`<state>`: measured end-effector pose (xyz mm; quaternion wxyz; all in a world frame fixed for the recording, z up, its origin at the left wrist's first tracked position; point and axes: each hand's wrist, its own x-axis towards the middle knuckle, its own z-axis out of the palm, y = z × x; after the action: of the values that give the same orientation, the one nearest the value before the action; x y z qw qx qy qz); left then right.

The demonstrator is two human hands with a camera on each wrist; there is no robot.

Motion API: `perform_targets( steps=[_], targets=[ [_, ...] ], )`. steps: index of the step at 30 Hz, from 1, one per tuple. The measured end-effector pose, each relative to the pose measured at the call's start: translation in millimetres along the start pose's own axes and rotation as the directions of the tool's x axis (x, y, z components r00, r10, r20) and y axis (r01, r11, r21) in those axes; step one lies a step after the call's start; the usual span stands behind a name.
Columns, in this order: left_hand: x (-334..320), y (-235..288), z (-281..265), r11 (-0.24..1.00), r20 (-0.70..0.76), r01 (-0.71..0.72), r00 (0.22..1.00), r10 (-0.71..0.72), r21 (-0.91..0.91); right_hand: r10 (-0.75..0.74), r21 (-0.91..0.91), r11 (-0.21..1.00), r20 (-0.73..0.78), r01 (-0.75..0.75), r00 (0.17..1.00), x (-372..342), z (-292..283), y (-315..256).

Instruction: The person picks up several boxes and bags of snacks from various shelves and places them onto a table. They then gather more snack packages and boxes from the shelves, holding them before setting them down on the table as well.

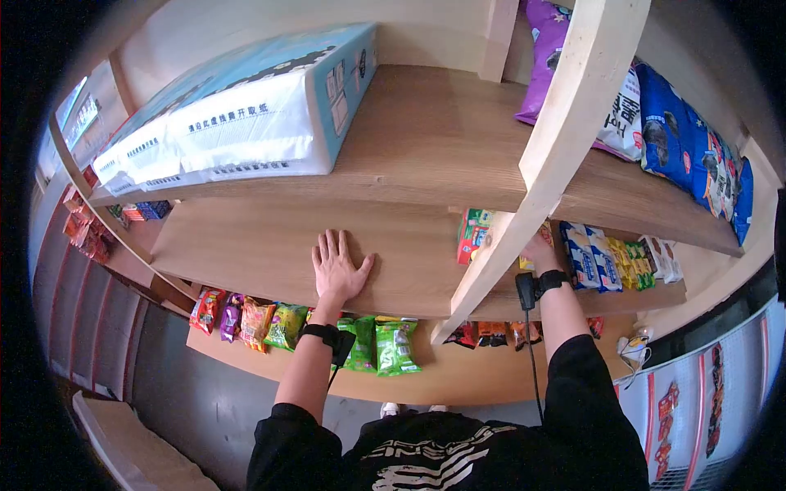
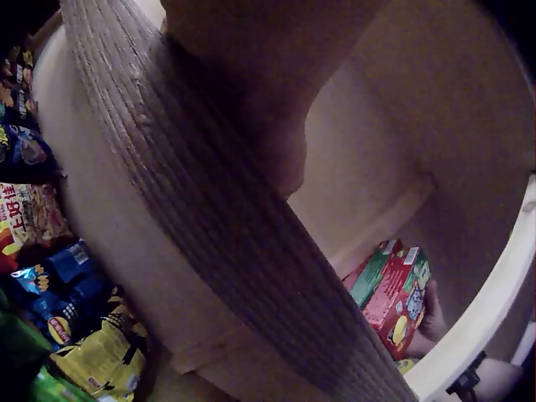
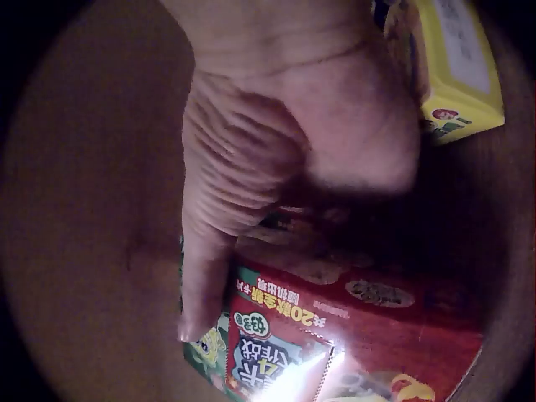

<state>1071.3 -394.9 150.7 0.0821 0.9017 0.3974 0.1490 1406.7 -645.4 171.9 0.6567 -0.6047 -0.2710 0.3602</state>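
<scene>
My left hand (image 1: 337, 270) lies flat on the lower wooden shelf (image 1: 246, 237), fingers spread, with nothing under it but the board. The right hand (image 1: 539, 252) reaches behind the upright wooden post (image 1: 550, 176) onto the same shelf level. In the right wrist view its thumb (image 3: 203, 293) runs down the side of a red card-snack box (image 3: 360, 327) with a green box edge (image 3: 205, 352) beside it; the other fingers are mostly hidden. From the left wrist view, the right hand (image 2: 431, 318) grips the side of the red box (image 2: 398, 301). A yellow box (image 3: 461, 75) stands near the right wrist.
A large blue-white carton (image 1: 246, 123) sits on the upper shelf, with blue bags (image 1: 688, 139) and a purple bag (image 1: 544, 57) at right. Below, several snack bags (image 1: 397, 348) line the lowest board. Blue-white packs (image 1: 589, 258) stand right of the right hand.
</scene>
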Motion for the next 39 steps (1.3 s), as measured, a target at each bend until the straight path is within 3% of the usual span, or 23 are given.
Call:
perform_targets(
  steps=[1,3,9,12,13,14,16,19,20,22,23,25,26,28,29,31,32,33,35,36,38,39],
  targets=[
    [0.3,-0.1,0.4,1.0,-0.001,0.0,1.0,0.0,0.004,0.002,-0.003,1.0,0.001,-0.002,1.0,-2.1,2.6,-5.2],
    [1.1,0.1,1.1,1.0,0.0,0.0,1.0,0.0,0.006,-0.038,-0.457,0.889,-0.022,0.023,0.999,-8.2,10.0,-16.1],
    [1.1,0.0,-0.7,1.0,-0.004,-0.01,1.0,0.01,0.006,-0.234,-0.513,0.839,-0.041,0.18,0.971,-57.3,77.8,-57.9],
    [0.9,3.0,-2.8,1.0,0.015,-0.004,1.0,0.004,-0.003,-0.251,-0.532,0.82,-0.007,0.209,0.968,-33.7,62.1,-13.9],
    [1.2,2.4,-2.3,1.0,0.018,-0.004,1.0,0.004,0.007,-0.163,-0.293,0.94,0.071,0.177,0.984,-27.7,58.9,-5.7],
    [1.8,1.9,-2.2,1.0,0.019,-0.004,1.0,0.003,0.017,-0.166,-0.289,0.941,0.066,0.178,0.984,-21.9,55.0,1.2],
    [1.0,3.0,-4.7,1.0,0.017,-0.004,1.0,0.004,0.021,-0.109,-0.27,0.949,0.203,0.162,0.973,-16.5,58.3,1.5],
    [0.5,3.1,-5.5,1.0,0.019,0.003,1.0,-0.003,0.023,-0.024,-0.174,0.983,0.194,0.059,0.981,-40.6,79.6,-23.4],
    [0.8,3.0,-5.0,1.0,0.023,0.005,1.0,-0.005,0.02,-0.026,-0.172,0.983,0.194,0.06,0.981,-34.6,76.1,-14.6],
    [2.1,2.2,-4.6,1.0,0.023,0.007,1.0,-0.007,0.017,-0.293,-0.221,0.922,0.138,0.317,0.946,-24.6,77.5,-4.2],
    [1.4,2.1,-3.1,1.0,0.027,0.01,1.0,-0.01,0.014,-0.289,-0.22,0.924,0.136,0.314,0.948,-26.6,72.4,1.0],
    [0.5,3.2,-4.1,1.0,0.03,0.011,0.999,-0.011,0.012,-0.132,-0.409,0.905,-0.016,0.114,0.991,-54.1,100.1,-36.0],
    [0.7,3.8,-5.0,1.0,0.03,0.01,0.999,-0.011,0.011,-0.132,-0.407,0.906,-0.018,0.113,0.991,-59.1,105.3,-42.8],
    [1.2,4.0,-5.5,1.0,0.028,0.006,1.0,-0.006,0.008,-0.12,-0.237,0.964,0.019,0.121,0.993,-63.8,110.2,-50.0],
    [1.2,4.0,-5.6,1.0,0.026,0.005,1.0,-0.005,0.004,-0.122,-0.234,0.964,0.015,0.122,0.992,-52.6,99.6,-31.5],
    [0.6,4.3,-5.8,1.0,0.027,-0.002,1.0,0.002,0.0,-0.169,-0.017,0.985,0.063,0.171,0.984,-24.1,71.0,21.0],
    [0.0,5.0,-6.2,1.0,0.028,-0.006,1.0,0.006,-0.003,-0.171,-0.013,0.985,0.057,0.172,0.984,-28.1,74.3,22.1],
    [-1.7,6.5,-8.5,1.0,0.028,-0.015,0.999,0.015,0.001,-0.277,-0.195,0.941,0.032,0.278,0.96,-32.0,80.9,22.0],
    [-1.4,10.1,-15.1,0.989,0.077,-0.089,0.992,0.098,-0.115,-0.472,-0.474,0.758,0.075,0.448,0.878,-32.7,85.4,22.6],
    [0.1,13.7,-14.1,0.989,0.081,-0.107,0.99,0.116,-0.106,-0.477,-0.469,0.763,0.055,0.444,0.877,-33.5,88.1,19.4],
    [3.0,27.9,-5.1,0.787,0.001,-0.205,0.967,0.253,-0.582,-0.423,-0.582,0.731,0.024,0.357,0.906,-34.1,90.9,11.5],
    [8.4,39.1,7.2,0.684,-0.061,-0.275,0.946,0.319,-0.676,-0.401,-0.607,0.728,0.0,0.319,0.916,-23.8,81.9,28.9]
  ],
)
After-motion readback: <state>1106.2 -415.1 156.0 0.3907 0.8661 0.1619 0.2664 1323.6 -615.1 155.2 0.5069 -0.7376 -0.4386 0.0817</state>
